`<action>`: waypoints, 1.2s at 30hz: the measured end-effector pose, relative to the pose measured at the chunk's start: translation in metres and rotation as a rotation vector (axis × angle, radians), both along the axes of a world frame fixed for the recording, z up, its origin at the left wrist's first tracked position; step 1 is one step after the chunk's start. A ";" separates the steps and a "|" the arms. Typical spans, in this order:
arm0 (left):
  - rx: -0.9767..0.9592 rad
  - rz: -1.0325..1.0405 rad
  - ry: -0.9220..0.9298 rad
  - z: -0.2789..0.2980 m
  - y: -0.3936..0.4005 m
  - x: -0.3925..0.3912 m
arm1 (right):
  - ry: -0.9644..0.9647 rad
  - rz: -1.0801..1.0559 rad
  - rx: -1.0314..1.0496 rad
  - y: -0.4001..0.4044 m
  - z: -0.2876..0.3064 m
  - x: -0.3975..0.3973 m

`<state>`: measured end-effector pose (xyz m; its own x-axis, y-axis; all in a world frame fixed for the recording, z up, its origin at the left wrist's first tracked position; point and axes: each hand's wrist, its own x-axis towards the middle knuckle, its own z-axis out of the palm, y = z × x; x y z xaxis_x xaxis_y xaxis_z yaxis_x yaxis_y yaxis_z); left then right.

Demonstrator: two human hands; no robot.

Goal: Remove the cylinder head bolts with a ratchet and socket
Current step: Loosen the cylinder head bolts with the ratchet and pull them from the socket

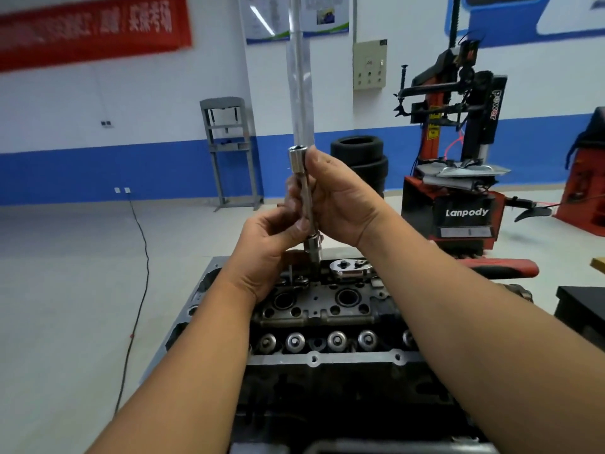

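Both hands hold a socket on a long extension bar upright above the cylinder head; the socket's open end points up at the top. My right hand grips the bar's upper part, thumb by the socket. My left hand pinches the bar lower down. The bar's lower square-drive end hangs just over the head's far edge. A ratchet lies flat on the head's far side, its red handle running off to the right behind my right forearm.
The engine sits on a stand, with valve springs along the near row. A red tyre changer, stacked tyres and a grey press frame stand behind. A black cable crosses the floor at left.
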<state>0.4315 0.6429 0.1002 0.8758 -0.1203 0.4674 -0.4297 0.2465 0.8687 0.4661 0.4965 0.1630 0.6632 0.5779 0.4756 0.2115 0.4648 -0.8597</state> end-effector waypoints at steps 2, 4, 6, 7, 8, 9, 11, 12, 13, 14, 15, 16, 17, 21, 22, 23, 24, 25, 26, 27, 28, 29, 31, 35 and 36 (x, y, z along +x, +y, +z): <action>-0.018 -0.035 0.027 0.001 0.001 -0.001 | 0.026 0.008 -0.018 0.002 0.001 -0.001; -0.037 -0.113 0.060 0.001 0.000 -0.002 | 0.056 0.002 -0.017 0.002 0.003 0.000; -0.018 -0.100 0.054 0.001 -0.002 -0.004 | 0.083 -0.010 -0.014 0.002 0.003 0.001; -0.002 -0.073 0.036 0.000 -0.002 -0.003 | 0.088 -0.023 -0.017 0.002 0.002 0.000; 0.011 -0.047 0.021 -0.001 -0.002 -0.003 | 0.087 -0.036 -0.017 0.002 0.001 -0.001; 0.016 -0.027 0.014 -0.001 -0.002 -0.002 | 0.078 -0.045 -0.013 0.003 0.001 -0.001; 0.018 0.001 0.004 -0.002 0.000 0.000 | 0.043 -0.058 0.003 0.005 0.001 -0.002; 0.025 0.015 -0.002 -0.002 0.000 0.001 | 0.035 -0.061 0.014 0.005 0.001 -0.003; 0.034 0.023 -0.004 -0.002 0.001 0.002 | 0.043 -0.058 0.020 0.006 0.001 -0.003; 0.036 0.017 0.005 -0.002 0.001 0.003 | 0.061 -0.057 0.017 0.007 0.001 -0.003; 0.027 -0.005 0.027 -0.002 0.001 0.003 | 0.081 -0.061 0.005 0.007 0.001 -0.003; 0.010 -0.037 0.057 -0.002 0.001 0.004 | 0.094 -0.069 -0.009 0.007 0.002 -0.003; -0.005 -0.064 0.080 -0.002 0.001 0.004 | 0.097 -0.072 -0.018 0.006 0.002 -0.003; 0.013 -0.028 0.047 -0.002 -0.002 0.001 | 0.064 -0.033 -0.003 0.004 0.002 -0.005; 0.022 -0.010 0.028 -0.002 -0.002 0.001 | 0.054 -0.029 0.002 0.003 0.001 -0.005; 0.025 0.003 0.015 -0.002 -0.002 0.000 | 0.050 -0.031 0.001 0.004 0.001 -0.005; 0.021 0.008 0.012 -0.002 -0.002 0.000 | 0.050 -0.036 -0.007 0.004 0.001 -0.005; 0.010 0.003 0.023 -0.001 -0.002 0.000 | 0.055 -0.038 -0.018 0.005 0.001 -0.004; -0.001 -0.014 0.041 0.000 -0.002 0.000 | 0.062 -0.037 -0.028 0.005 0.002 -0.004; -0.008 -0.037 0.060 0.001 -0.002 -0.001 | 0.069 -0.034 -0.035 0.005 0.002 -0.004; -0.009 -0.054 0.075 0.002 -0.002 -0.002 | 0.071 -0.030 -0.045 0.005 0.003 -0.003; -0.006 -0.057 0.078 0.002 -0.003 -0.003 | 0.071 -0.027 -0.054 0.005 0.003 -0.003; 0.000 -0.033 0.063 0.002 -0.004 -0.005 | 0.068 -0.024 -0.068 0.004 0.003 -0.004; 0.006 0.030 0.025 0.001 -0.004 -0.005 | 0.024 -0.038 -0.052 0.006 0.002 -0.005; -0.002 0.032 0.024 0.001 -0.003 -0.004 | 0.027 -0.035 -0.051 0.007 0.002 -0.005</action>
<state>0.4273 0.6396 0.1014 0.8900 -0.0915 0.4466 -0.4165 0.2351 0.8782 0.4607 0.5032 0.1649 0.6954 0.5776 0.4276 0.2030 0.4129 -0.8879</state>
